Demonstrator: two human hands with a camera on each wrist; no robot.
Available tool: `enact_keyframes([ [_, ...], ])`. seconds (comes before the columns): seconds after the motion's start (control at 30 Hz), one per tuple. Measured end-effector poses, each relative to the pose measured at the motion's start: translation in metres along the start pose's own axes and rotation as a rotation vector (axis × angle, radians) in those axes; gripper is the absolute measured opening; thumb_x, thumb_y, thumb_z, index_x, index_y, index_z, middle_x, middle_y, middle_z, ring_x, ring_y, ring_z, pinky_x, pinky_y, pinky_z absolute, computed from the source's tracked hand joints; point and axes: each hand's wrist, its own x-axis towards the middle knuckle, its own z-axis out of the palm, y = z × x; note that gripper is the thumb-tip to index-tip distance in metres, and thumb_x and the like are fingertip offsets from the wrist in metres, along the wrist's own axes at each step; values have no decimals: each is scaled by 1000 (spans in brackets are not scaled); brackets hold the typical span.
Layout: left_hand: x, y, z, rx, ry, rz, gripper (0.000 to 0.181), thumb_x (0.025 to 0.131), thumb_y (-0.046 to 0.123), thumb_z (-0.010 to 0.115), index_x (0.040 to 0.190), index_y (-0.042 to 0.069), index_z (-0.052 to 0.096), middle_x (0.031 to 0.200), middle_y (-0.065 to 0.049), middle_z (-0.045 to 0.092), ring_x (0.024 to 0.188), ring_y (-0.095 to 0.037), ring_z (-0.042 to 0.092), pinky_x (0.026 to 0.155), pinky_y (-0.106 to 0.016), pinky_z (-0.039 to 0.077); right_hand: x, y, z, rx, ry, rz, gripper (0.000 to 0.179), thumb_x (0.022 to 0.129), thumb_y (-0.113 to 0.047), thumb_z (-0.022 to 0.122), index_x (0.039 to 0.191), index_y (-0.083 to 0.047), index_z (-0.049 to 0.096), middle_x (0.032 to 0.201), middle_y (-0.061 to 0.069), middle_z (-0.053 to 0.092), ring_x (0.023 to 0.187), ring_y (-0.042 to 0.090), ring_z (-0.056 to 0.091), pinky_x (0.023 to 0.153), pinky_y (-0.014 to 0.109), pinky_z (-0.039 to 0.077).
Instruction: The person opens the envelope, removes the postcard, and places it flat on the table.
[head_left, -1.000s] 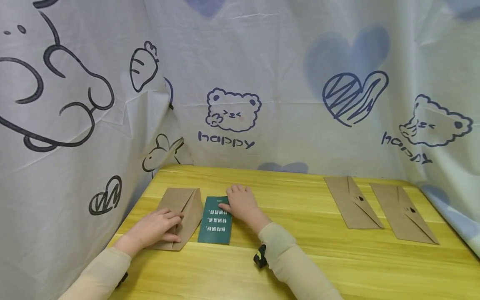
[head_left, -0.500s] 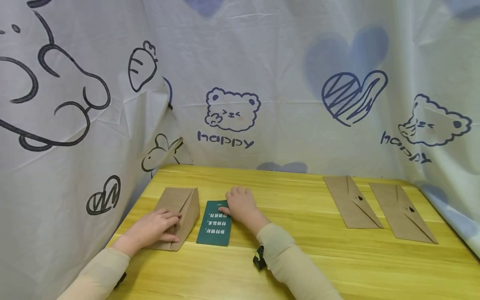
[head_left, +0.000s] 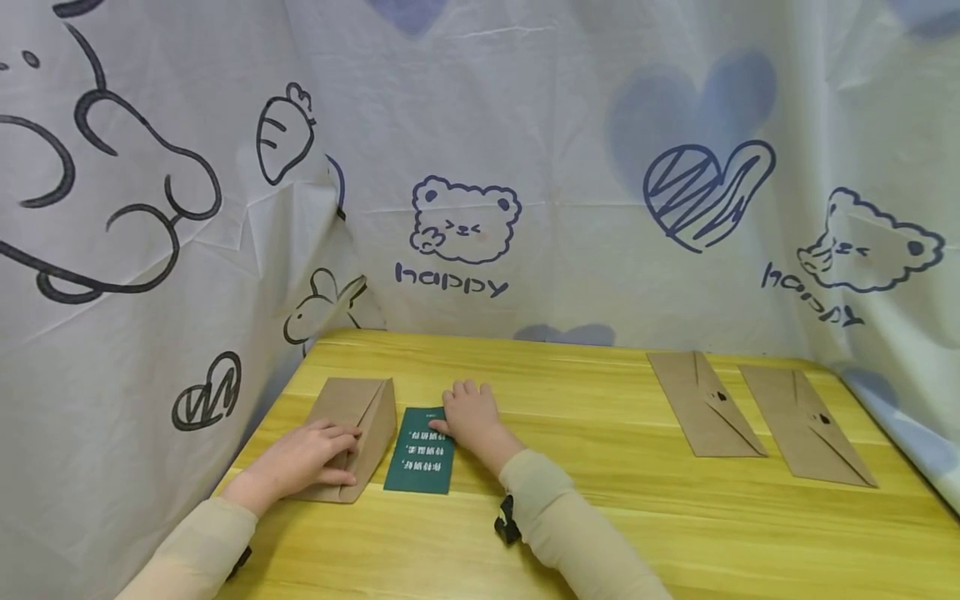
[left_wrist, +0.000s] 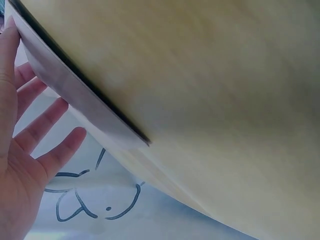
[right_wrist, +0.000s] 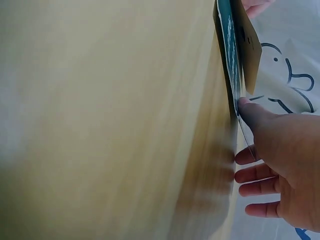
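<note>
On the left of the table lies a brown paper envelope (head_left: 348,396), its pointed flap lifted on the right side. My left hand (head_left: 300,458) rests on this envelope with the fingers spread over its body. The left wrist view shows the fingertips along the pale envelope (left_wrist: 75,87). Just right of the flap is a dark green card (head_left: 416,475) with white printed characters. My right hand (head_left: 476,421) pinches its far right corner, thumb on top. In the right wrist view the card (right_wrist: 228,47) is seen nearly edge-on, beside the raised flap (right_wrist: 250,57).
Two more brown envelopes, one nearer the middle (head_left: 697,408) and one farther right (head_left: 802,425), lie at the right on the wood-grain table (head_left: 600,500). White curtains (head_left: 570,167) with cartoon drawings stand around the back and sides.
My right hand has drawn the green card a little toward me and to the left, nearer the envelope. The envelope's flap stands up more. My left hand has hardly moved.
</note>
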Motion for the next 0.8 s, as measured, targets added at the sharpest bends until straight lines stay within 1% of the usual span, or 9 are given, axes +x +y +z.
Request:
enact_keyframes([
  [0.23,0,0,1,-15,20,-5,38,80,53,71,100,21,70,124,-7,68,106,-25,62,87,-41,55,-2,-5,-4,24,-24,30,60,93,-66,44,125,-16,59,116,2,60,109,19,54,98,40,45],
  [0.3,0,1,0,-24,12,-14,39,80,53,71,101,21,70,125,-7,68,107,-25,62,88,-41,55,-3,-6,-5,26,-33,39,60,93,-65,44,125,-16,58,117,2,60,110,19,55,98,40,46],
  [0.5,0,3,-4,-46,-11,-32,42,81,53,70,104,17,70,125,-11,67,110,-32,64,92,-48,53,-4,-8,-6,63,-40,51,56,95,-62,46,127,-17,55,118,3,59,111,20,54,96,39,47],
  [0.57,0,3,-6,-43,-13,-34,44,81,52,70,106,16,69,125,-11,67,111,-32,64,93,-49,53,-5,-7,-6,78,-32,48,56,95,-61,46,128,-18,55,119,3,59,112,20,54,96,40,47],
  [0.63,1,4,-8,-28,-1,-27,46,81,52,70,107,15,69,123,-10,68,109,-31,65,91,-48,54,-6,-5,-6,102,-17,41,55,95,-60,47,130,-18,54,121,4,59,113,22,54,96,41,48],
  [0.73,3,8,-14,4,17,-20,47,80,51,72,108,14,69,115,-6,71,102,-27,66,87,-45,55,-10,2,-8,156,21,35,54,96,-57,48,132,-17,54,122,5,60,114,24,56,95,43,49],
  [0.8,4,11,-20,26,34,-23,45,78,50,73,106,14,69,108,-2,72,96,-23,66,82,-43,56,-14,9,-11,201,45,36,53,97,-53,50,134,-16,52,124,7,60,115,26,57,94,45,50],
])
